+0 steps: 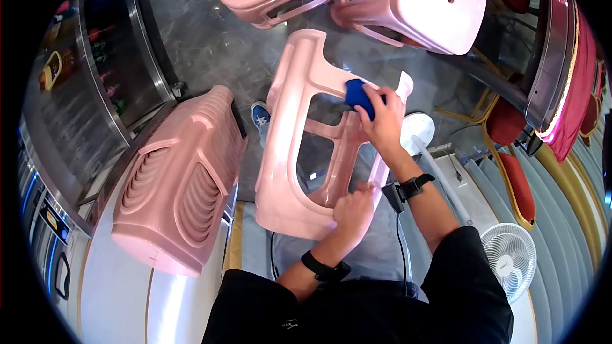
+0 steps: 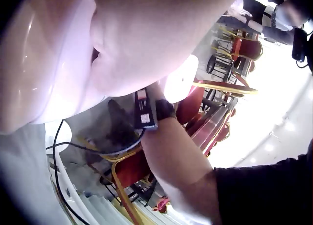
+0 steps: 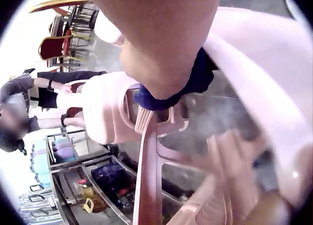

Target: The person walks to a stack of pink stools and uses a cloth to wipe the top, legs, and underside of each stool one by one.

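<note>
A pink plastic stool (image 1: 280, 153) lies tipped on its side in front of me, its leg openings facing up. My right hand (image 1: 384, 121) holds a dark blue cloth (image 1: 359, 100) against a far leg of the stool. In the right wrist view the blue cloth (image 3: 161, 100) bunches under the fingers, beside a ribbed pink leg end (image 3: 145, 120). My left hand (image 1: 354, 213) grips the stool's near edge, its fingers curled over the rim. The left wrist view shows that hand (image 2: 142, 39) close up against the glossy pink plastic, its fingertips hidden.
A stack of pink stools (image 1: 178, 185) lies to the left. Two more stools (image 1: 440, 0) stand ahead. At right are a white fan (image 1: 508, 261), a white round-based stand (image 1: 417, 130) and red chairs (image 1: 516, 185). Another person (image 3: 29, 98) handles a stool opposite. Metal shelving (image 1: 127, 44) lines the left.
</note>
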The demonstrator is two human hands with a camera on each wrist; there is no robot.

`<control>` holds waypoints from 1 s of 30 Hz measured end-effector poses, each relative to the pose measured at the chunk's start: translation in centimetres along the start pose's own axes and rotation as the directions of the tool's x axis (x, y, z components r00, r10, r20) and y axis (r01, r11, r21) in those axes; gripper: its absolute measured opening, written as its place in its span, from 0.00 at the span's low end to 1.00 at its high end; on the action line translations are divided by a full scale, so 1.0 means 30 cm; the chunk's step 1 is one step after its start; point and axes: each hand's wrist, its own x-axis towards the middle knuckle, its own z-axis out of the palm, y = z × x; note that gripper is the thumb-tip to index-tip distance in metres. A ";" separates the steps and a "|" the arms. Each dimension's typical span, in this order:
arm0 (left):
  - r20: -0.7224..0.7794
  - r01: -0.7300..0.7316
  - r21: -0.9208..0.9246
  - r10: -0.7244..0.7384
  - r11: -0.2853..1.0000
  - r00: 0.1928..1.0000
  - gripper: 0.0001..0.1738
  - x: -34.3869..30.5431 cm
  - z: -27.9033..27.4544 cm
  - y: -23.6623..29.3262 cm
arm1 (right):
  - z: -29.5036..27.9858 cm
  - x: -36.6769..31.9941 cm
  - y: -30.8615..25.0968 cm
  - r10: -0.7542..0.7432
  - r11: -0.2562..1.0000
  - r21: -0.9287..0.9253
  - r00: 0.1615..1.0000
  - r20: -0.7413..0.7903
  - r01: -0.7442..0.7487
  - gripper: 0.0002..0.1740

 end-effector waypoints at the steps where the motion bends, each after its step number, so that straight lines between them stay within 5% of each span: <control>1: -0.015 -0.012 0.027 0.012 1.000 1.000 0.20 -0.008 0.009 0.007 | 0.013 0.018 -0.016 -0.061 0.998 0.026 0.998 0.022 0.060 0.29; 7: -0.027 0.014 0.031 -0.014 0.999 1.000 0.24 0.000 0.044 -0.035 | 0.051 0.098 -0.072 -0.327 0.942 -0.023 0.932 0.156 0.334 0.26; 10: 0.002 0.034 0.021 -0.034 0.999 0.999 0.25 0.025 -0.066 -0.075 | -0.026 0.034 0.090 -0.266 0.960 -0.021 0.936 0.232 0.278 0.23; 12: 0.030 0.027 -0.017 -0.026 0.999 0.999 0.25 0.036 -0.102 -0.073 | -0.098 0.011 0.162 -0.097 0.995 0.011 0.957 0.272 0.098 0.22; 14: 0.036 0.023 -0.026 -0.022 0.999 0.999 0.25 0.025 -0.080 -0.071 | -0.089 0.011 0.182 -0.194 0.981 0.021 0.955 0.225 0.195 0.23; 20: -0.050 -0.008 0.074 0.011 0.997 0.999 0.23 0.000 0.035 -0.026 | 0.092 0.139 -0.132 -0.250 0.967 0.002 0.954 0.167 0.253 0.22; 23: -0.079 0.019 0.044 -0.015 0.999 0.997 0.24 0.003 -0.030 -0.059 | 0.086 0.118 -0.098 -0.408 0.908 -0.008 0.887 0.215 0.419 0.20; 26: -0.001 0.043 0.032 -0.043 0.999 0.999 0.24 0.014 -0.080 -0.073 | -0.026 0.021 0.065 -0.356 0.924 0.015 0.848 0.393 0.381 0.20; 28: -0.012 0.029 0.025 -0.029 0.999 1.000 0.24 0.017 -0.075 -0.071 | -0.116 -0.025 0.142 -0.220 0.956 0.253 0.938 0.268 0.152 0.19; 30: 0.023 0.080 -0.031 -0.079 0.996 0.997 0.26 0.041 -0.114 -0.071 | -0.155 -0.084 0.235 0.118 0.946 0.287 0.985 0.122 -0.149 0.17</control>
